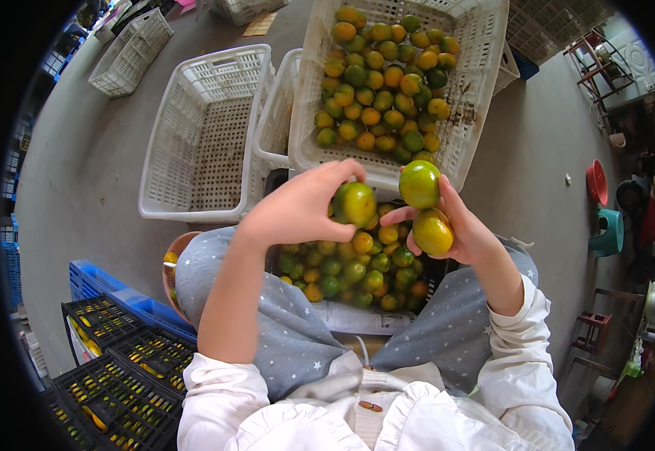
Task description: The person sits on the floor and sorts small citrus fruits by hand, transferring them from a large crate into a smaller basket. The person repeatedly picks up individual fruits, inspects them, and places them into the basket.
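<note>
My left hand is curled around a green-yellow citrus fruit, thumb below it and fingers above. Two fruits sit in my right hand: a greener citrus fruit at the fingertips and a yellower citrus fruit lower, against the palm. Below both hands, between my knees, a dark crate holds many green and orange citrus fruits. Just beyond my hands a white plastic crate is tilted towards me, with a layer of similar fruits over its perforated bottom.
An empty white crate stands on the floor at left, beside another white crate partly hidden. Black lidded crates of fruit are stacked at lower left near a blue pallet. A teal stool and red basin are at right.
</note>
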### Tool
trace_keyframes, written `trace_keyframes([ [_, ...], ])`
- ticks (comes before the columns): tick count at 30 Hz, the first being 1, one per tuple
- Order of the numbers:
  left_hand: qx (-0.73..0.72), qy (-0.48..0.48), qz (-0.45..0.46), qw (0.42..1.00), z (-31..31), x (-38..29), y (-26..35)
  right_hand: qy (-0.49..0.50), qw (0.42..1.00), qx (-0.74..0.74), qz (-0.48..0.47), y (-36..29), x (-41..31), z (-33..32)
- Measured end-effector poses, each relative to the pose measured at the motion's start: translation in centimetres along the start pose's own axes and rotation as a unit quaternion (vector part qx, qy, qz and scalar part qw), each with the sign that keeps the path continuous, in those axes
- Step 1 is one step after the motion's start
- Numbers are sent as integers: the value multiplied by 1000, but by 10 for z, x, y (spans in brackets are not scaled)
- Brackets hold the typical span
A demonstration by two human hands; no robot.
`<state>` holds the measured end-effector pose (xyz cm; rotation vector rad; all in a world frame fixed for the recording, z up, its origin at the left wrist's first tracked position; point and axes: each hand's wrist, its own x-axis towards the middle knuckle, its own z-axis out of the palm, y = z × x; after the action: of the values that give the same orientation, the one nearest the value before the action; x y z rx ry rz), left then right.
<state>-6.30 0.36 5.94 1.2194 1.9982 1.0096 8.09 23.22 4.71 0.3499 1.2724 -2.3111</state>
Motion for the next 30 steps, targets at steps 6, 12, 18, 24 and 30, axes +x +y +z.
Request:
trace_keyframes([
  [6,169,13,-95,981,8,-7,-14,-10,976,-215,28,4,8,-6],
  [12,52,149,6,987,5,6,-7,-54,984,-156,-66,7,8,1],
  [18,-73,96,103,987,21,13,5,-25,971,-123,-201,4,10,4],
  [24,48,74,120,989,26,14,2,-29,978,-158,-132,7,10,8],
  [30,286,-107,-68,950,20,-4,-8,130,880,-454,-56,1,17,-5],
])
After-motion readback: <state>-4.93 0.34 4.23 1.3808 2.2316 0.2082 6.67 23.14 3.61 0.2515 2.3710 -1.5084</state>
